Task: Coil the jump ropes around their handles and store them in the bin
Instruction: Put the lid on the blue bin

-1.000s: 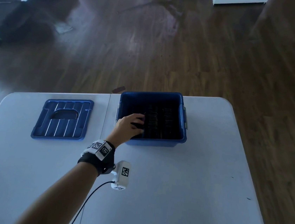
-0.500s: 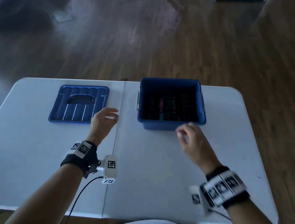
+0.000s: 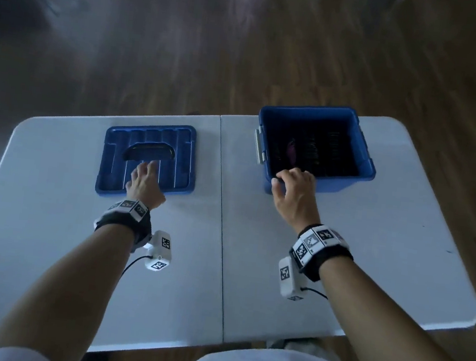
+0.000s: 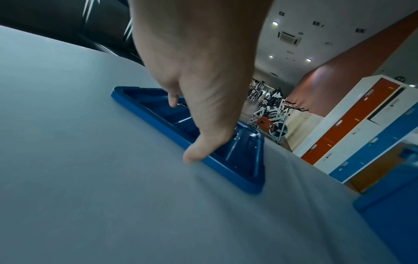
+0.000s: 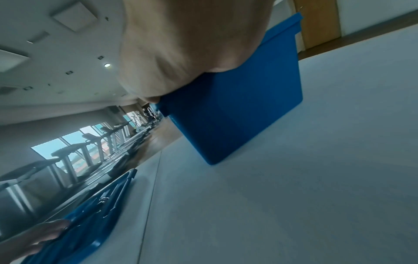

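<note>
Since half a second ago both of my hands have gone forward: my left hand (image 3: 143, 183) has left the bare bench and now lies on the flat, ribbed blue plastic lid (image 3: 180, 156), and my right hand (image 3: 295, 191) has reached the near rim of the deep blue plastic bin (image 3: 367, 171).

The left grip is half closed on the lid: the thumb (image 4: 194, 153) hooks its near edge while the fingers lie across the ribs near the dark recessed handle (image 3: 149, 152). The right grip curls over the bin's rim, thumb against the outer wall.

The coiled jump ropes (image 3: 311, 153) are down inside the bin, dark bundles with a touch of pink; detail is lost in the shadow. They look stored, so I judge capping the bin comes next.

The lid should be light, stiff and smooth, perhaps slick, so I would take it by the edge or the handle. The bin seems rigid, with a pale latch (image 3: 259, 148) on its left side. The grey-white bench (image 3: 252, 256) is matte, with a seam down its middle.
</note>
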